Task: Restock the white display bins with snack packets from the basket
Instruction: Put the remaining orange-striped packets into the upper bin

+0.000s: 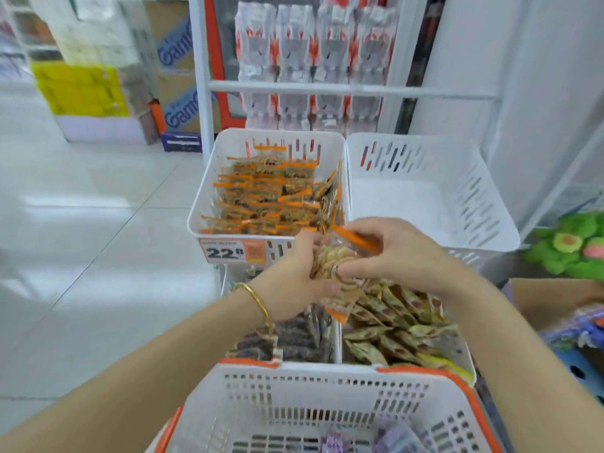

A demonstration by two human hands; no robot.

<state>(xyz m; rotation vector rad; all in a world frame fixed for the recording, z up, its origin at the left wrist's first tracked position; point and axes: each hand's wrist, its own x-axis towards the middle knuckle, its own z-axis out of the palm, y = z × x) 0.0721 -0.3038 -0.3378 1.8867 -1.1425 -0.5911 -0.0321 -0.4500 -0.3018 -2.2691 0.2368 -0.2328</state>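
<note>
A clear snack packet [333,256] with an orange top strip and round crackers is gripped by both hands just in front of the upper bins. My left hand [294,276] holds its left side; my right hand [385,253] pinches its right edge and top. The upper left white bin [209,191] is full of the same orange-strip packets. The upper right white bin [483,204] holds nothing. The white basket with orange rim [327,403] sits nearest me, with purple packets [385,436] at its bottom.
Two lower bins sit under my hands: dark packets [294,341] on the left, greenish packets [392,331] on the right. A "22" price tag [232,253] hangs on the left bin. Hanging white-red packs [313,60] fill the rack behind. A cardboard box [555,299] stands right; tiled floor [81,223] lies left.
</note>
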